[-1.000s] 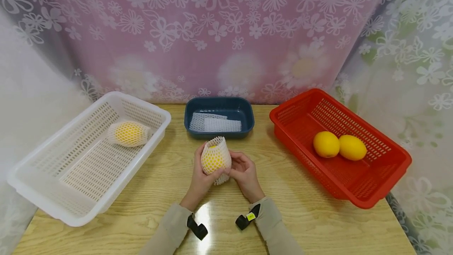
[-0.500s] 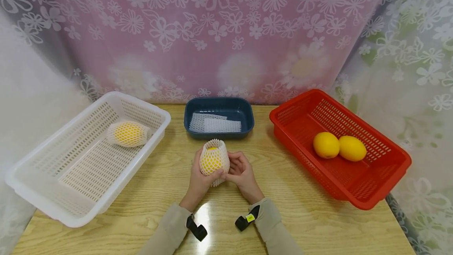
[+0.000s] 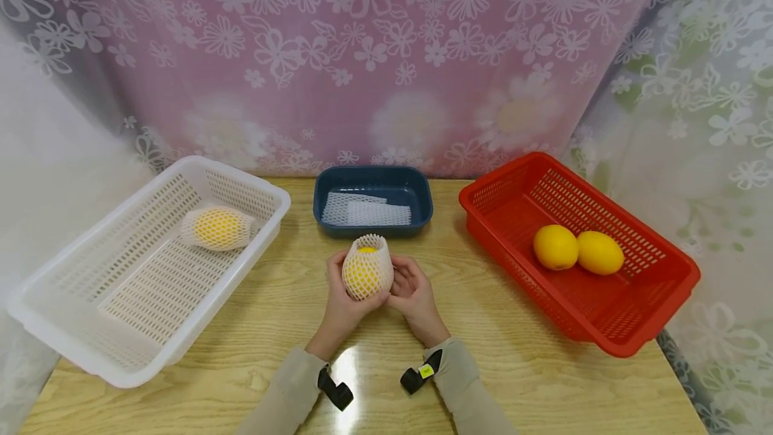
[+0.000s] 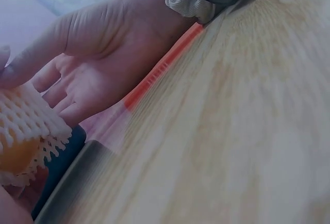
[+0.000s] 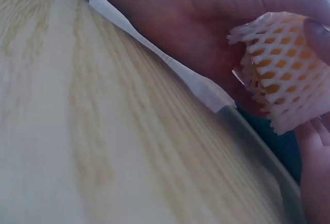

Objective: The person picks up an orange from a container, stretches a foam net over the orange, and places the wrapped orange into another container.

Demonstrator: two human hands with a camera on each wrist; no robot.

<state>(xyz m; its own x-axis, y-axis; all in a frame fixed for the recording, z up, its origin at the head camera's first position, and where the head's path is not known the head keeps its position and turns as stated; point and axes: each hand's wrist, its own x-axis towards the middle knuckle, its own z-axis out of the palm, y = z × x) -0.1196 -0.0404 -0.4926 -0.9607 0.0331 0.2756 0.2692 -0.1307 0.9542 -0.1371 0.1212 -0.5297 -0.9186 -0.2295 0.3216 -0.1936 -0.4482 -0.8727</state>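
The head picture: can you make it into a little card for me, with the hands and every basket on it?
Held thing: yellow fruit in a white net sleeve, top showing through the open end
Left hand: grips it
Right hand: holds it from the other side
White basket: one wrapped fruit
Blue tray: flat net pieces, at least two
Red basket: two bare fruits, side by side
Under everything: wooden table
Behind: pink flowered cloth

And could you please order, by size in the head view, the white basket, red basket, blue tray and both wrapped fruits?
1. White basket
2. Red basket
3. Blue tray
4. Held fruit and white-basket fruit: these look too alike to rank.
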